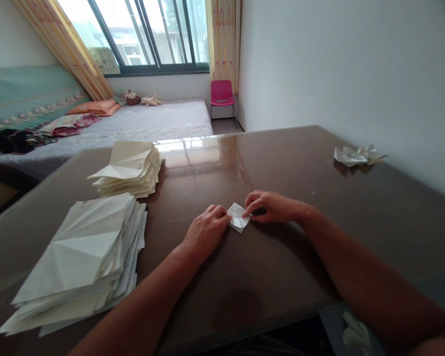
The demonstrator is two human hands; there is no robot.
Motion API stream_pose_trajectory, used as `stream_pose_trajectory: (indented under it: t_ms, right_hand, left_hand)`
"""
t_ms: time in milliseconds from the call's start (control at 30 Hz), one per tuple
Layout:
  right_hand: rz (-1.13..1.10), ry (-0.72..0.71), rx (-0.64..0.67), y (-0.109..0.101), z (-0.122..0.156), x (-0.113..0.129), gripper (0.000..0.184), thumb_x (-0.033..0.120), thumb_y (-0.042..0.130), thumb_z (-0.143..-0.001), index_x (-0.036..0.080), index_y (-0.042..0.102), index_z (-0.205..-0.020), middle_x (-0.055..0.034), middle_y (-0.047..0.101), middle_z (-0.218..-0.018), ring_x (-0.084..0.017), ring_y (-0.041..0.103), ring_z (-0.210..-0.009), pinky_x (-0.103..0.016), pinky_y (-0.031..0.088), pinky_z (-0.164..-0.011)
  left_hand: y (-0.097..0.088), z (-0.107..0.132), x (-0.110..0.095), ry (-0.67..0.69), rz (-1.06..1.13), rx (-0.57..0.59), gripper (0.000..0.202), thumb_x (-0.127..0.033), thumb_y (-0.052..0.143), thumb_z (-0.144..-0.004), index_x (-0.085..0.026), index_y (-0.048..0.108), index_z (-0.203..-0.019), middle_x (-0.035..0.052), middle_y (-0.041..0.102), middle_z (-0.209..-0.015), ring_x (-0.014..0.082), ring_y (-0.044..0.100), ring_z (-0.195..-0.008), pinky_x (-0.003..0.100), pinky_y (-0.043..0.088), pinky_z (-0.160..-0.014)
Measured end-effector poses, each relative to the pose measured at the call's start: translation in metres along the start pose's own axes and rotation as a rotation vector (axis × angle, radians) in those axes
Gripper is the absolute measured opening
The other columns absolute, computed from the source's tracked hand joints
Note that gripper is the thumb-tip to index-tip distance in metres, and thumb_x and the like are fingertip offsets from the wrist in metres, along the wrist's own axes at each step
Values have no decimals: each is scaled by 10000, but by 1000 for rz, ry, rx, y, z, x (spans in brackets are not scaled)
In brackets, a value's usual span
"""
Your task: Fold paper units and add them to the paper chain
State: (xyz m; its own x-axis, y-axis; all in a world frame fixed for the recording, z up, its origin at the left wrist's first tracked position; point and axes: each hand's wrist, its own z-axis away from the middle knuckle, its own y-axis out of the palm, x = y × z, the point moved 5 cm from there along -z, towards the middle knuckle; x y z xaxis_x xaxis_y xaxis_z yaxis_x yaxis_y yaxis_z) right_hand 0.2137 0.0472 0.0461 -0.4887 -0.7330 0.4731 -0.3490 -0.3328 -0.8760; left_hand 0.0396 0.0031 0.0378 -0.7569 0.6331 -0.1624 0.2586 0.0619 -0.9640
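Note:
A small square of folded paper [239, 213] with printed or written marks lies on the brown table in front of me. One corner points away from me, and a paler flap shows across its middle. My left hand [208, 230] is closed at the left corner, thumb and fingertips pinching it. At the right corner, my right hand [269, 206] has its fingers bent, the index fingertip pressing on the flap. The right thumb is partly hidden under the hand.
Two stacks of creased paper, a larger white stack [85, 247] and a smaller cream stack [131, 165], stand on the table [207, 296] to the left. Folded paper pieces [358, 155] sit at the far right. White folded paper [356, 333] lies below the table's near edge.

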Motion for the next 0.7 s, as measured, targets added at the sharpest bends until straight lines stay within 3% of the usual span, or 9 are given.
stream_pose_trajectory:
  t_ms: [233,367,533,700]
  right_hand:
    - [-53,66,-289,8,-14,3,226,328,559,-897,201,730,-971,-48,623,-897,-123,586,-767,-234,439,-730]
    - [-16,28,-236,24,-20,4,244,328,565,-893,229,710,-1063,-57,617,-940,-152,588,-850,-258,444,-786]
    - [-59,33,-201,26,-19,-2,263,298,540,-908,229,697,-1108,-65,611,-963,-156,582,-871,-272,455,-818]
    - [-53,43,-188,25,-18,-1,267,278,544,-903,223,693,-1119,-69,608,-981,-157,580,-881,-280,455,-828]
  left_hand:
    - [2,1,-4,40,-78,55,200,-231,461,-932,-221,629,-1039,50,585,-1008,187,503,-956,297,479,-806]
    - [2,1,-3,43,-101,45,214,-243,438,-942,-225,626,-1043,46,582,-999,185,504,-948,295,476,-802]
    - [0,2,2,53,-56,74,216,-246,423,-946,-227,637,-956,31,600,-934,168,530,-895,272,459,-764]
    - [-2,2,14,-216,2,-34,144,-325,481,-904,-223,576,-939,25,607,-954,181,543,-916,280,450,-739]
